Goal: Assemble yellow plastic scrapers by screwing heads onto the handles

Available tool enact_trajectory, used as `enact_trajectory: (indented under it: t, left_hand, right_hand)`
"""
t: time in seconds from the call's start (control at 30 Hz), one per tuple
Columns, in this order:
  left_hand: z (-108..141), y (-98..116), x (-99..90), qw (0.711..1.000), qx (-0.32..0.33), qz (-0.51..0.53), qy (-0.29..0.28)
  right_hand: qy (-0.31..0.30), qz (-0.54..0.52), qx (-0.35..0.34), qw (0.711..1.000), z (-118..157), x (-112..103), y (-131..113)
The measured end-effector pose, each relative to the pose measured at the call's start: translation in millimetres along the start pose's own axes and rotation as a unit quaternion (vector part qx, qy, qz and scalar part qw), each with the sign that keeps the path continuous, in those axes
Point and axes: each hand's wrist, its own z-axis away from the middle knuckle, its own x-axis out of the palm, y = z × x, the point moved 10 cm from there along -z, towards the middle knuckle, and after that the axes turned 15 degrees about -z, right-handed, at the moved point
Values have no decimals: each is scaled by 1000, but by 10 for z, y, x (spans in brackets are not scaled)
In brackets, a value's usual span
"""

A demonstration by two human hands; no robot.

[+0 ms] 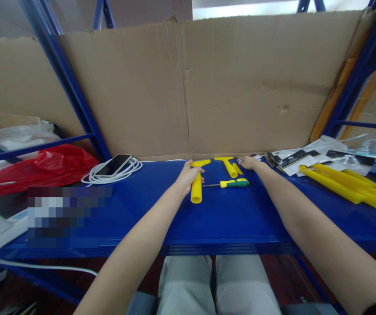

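My left hand (189, 175) is wrapped round a yellow T-shaped plastic handle (196, 192), its thick round end towards me. My right hand (247, 162) reaches to the back of the blue shelf, fingers closed at a small greyish thing too tiny to name. Between the hands lie a second yellow T-shaped handle (230, 166) and a short flat yellow piece (237, 168). In front of these rests a screwdriver (234, 183) with a green and yellow grip, its shaft pointing at the handle in my left hand.
A phone (114, 165) lies on a coiled white cable (92, 175) at the left, near a red plastic bag (66, 162). On the right are several long yellow plastic pieces (348, 186) and black-and-white cards (297, 161). Cardboard (240, 87) stands behind the blue shelf (227, 218).
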Motion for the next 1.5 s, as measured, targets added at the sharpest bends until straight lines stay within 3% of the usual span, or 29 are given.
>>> enact_trajectory:
  t: [0.2, 0.47, 0.57, 0.7, 0.8, 0.9, 1.0, 1.2, 1.33, 1.5]
  left_hand:
    - [3, 0, 17, 1000, -5, -12, -2]
    - [6, 0, 7, 1000, -3, -10, -1]
    - [0, -15, -21, 1000, -9, -17, 13]
    - [5, -27, -47, 999, -19, -16, 27]
    - [9, -44, -9, 1000, -28, -12, 8]
    - [-1, -52, 55, 999, -27, -16, -23]
    - [-11, -54, 86, 998, -24, -33, -40]
    - [8, -17, 80, 990, -12, -119, -73]
    - [-44, -35, 37, 993, -16, -84, -77]
    - [-128, -114, 62, 994, -40, -7, -104]
  right_hand:
    - [-6, 5, 30, 1000, 20, 7, -24]
    - [37, -9, 38, 999, 102, -128, -113]
    - [72, -19, 36, 997, 147, -315, -171]
    - [141, -59, -6, 988, 290, -731, -269]
    - [178, -96, -45, 978, 480, -1005, -306]
    - [192, -158, -65, 967, 707, -1100, -304]
    - [183, -235, -86, 951, 931, -986, -342]
    - [-20, -239, -191, 952, 1250, -372, -845]
    - [-65, -218, -230, 946, 1371, -257, -1080]
    - [-92, -177, -260, 945, 1419, -140, -1196]
